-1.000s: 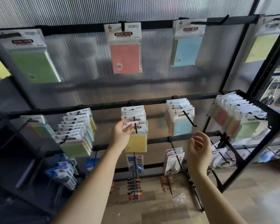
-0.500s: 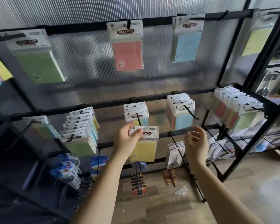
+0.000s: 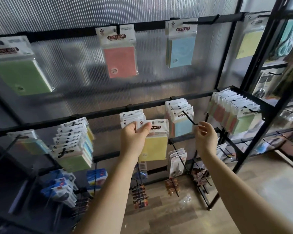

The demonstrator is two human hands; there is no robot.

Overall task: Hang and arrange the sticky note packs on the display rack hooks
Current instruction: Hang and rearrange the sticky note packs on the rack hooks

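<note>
Yellow pack (image 3: pixel 155 147) pinched in left grip (image 3: pixel 135 139), off hooks; right grip (image 3: pixel 205 135) loosely open.

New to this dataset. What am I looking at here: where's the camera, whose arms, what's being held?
There is no robot here. A person wears one wide-angle camera on the head, so this single view looks forward and down past both bare arms.

In front stands a black display rack with hooks, before a ribbed translucent wall. Sticky note packs hang on it: single green, pink and blue ones on top, and fuller rows on the middle rail.

The left hand grips a yellow sticky note pack by its white header card, in front of the middle hook's packs. The right hand holds nothing; its loosely curled fingers sit near the tip of the neighbouring hook.

Lower hooks carry other small goods, too blurred to name.
</note>
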